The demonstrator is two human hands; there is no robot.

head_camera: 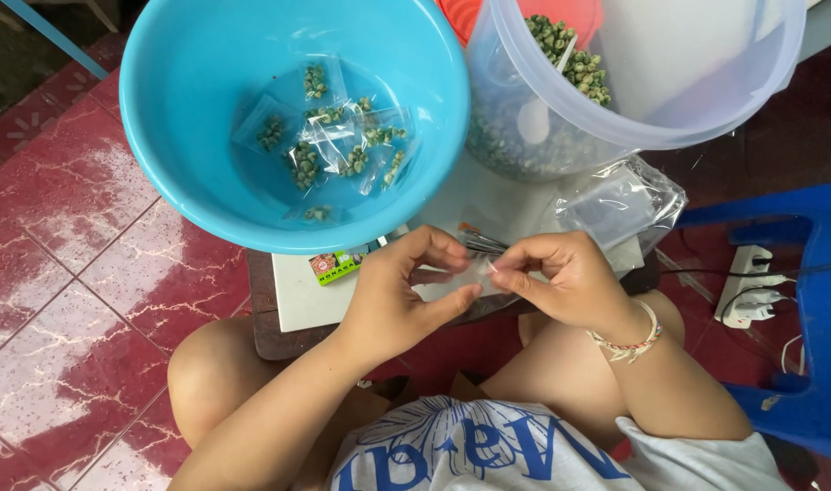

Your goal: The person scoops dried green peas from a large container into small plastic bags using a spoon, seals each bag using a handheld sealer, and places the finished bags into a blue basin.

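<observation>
Both hands are up at the near edge of the white board (297,295), and there's a small clear plastic bag (456,282) stretched between them. The left hand (397,295) has thumb and fingers pinched narrow on the bag's left end, the right hand (561,282) pinches the other end just as tight, fingertips almost meeting over the middle. A woven bracelet (629,344) sits on the right wrist. Whether anything is inside the little bag I can't tell, it's too clear and too small.

On the far side of the board, at its left, the big blue basin (206,182) overhangs the edge, with a scatter of small filled bags (343,145) of green seeds lying in its bottom. At the board's far right stands a clear plastic tub (706,100), tilted toward the person, holding a heap of loose green seeds (575,59). A pile of empty clear bags (620,205) lies just beneath the tub, near the right hand. A small green and red packet (335,265) rests on the board, just left of the left hand. Beyond the board's right end, a white power strip (752,286) sits on the red tiled floor (61,273) beside a blue plastic chair (811,364)
</observation>
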